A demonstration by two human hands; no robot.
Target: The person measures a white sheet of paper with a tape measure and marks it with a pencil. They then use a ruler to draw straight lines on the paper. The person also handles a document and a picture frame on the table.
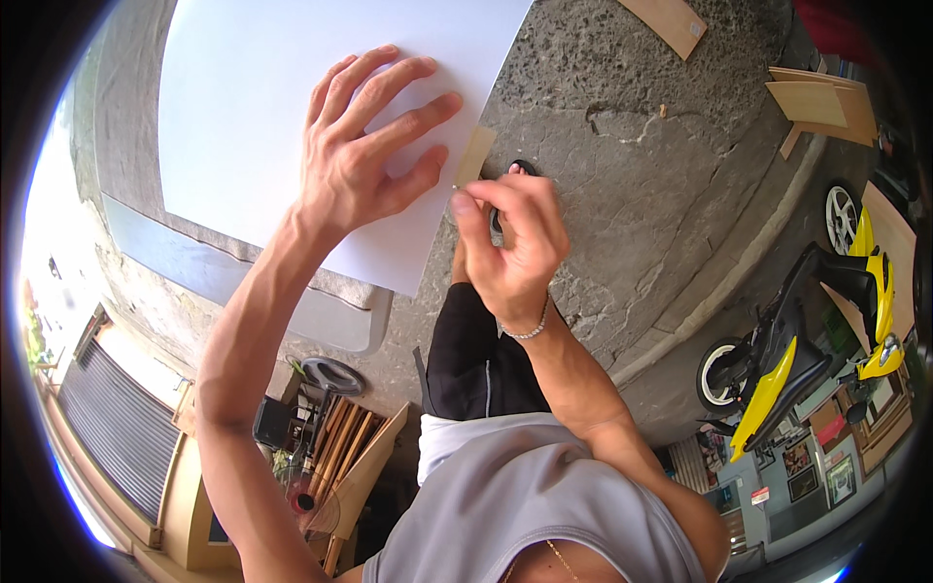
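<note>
In the upper left of the frame, the left hand (352, 173) lies fingers apart on a white sheet (233, 107); near centre, the right hand's (515, 238) fingers pinch together beside a beige strip (476, 154).

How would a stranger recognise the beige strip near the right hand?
Begin with the large white sheet under the spread left hand. Follow its right edge to the right hand; just above that hand in the picture is the beige strip. It is short and narrow, much smaller than the light-brown boards farther right.
</note>
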